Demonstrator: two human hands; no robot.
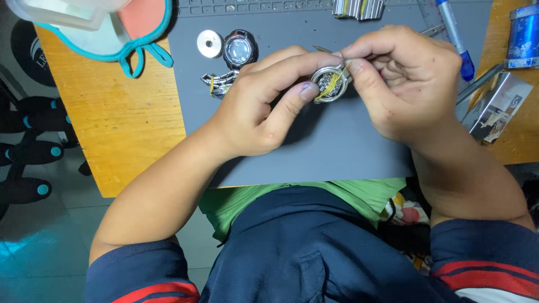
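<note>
My left hand (264, 104) pinches a round silver watch case (331, 83) between thumb and forefinger, above a grey work mat (337, 151). A thin yellow strip lies across the case. My right hand (401, 78) meets it from the right, its fingertips closed on a thin metal tool (322, 49) whose tip sticks out to the upper left of the case. Further left on the mat lie a watch with a dark round face (240, 49), a metal bracelet piece (220, 83) with a yellow band, and a small silver disc (210, 43).
The mat lies on an orange wooden table (112, 112). A white and teal item with a pink inside (112, 28) sits at the top left. A blue pen (457, 39), a blue can (525, 36) and a small printed box (497, 106) stand at the right.
</note>
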